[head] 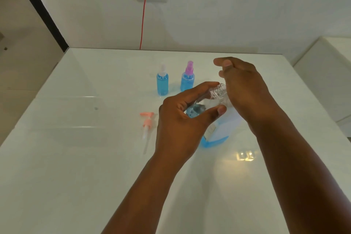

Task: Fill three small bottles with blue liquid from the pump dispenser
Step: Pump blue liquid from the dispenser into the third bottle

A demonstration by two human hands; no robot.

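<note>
Head view: my left hand [182,118] grips the tilted third small bottle [212,97] above the dispenser [222,129], my right hand [243,85] hovers loose-fingered at its neck; I should steady it upright before filling.

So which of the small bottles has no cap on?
The clear bottle tilted in the left hand; the white-capped bottle and the purple-capped bottle stand closed behind.

Glossy white tabletop [76,157] (mirror-smooth), clear plastic small bottle [218,92], translucent blue-filled plastic bottles [162,83], matt wall [228,15]
</note>
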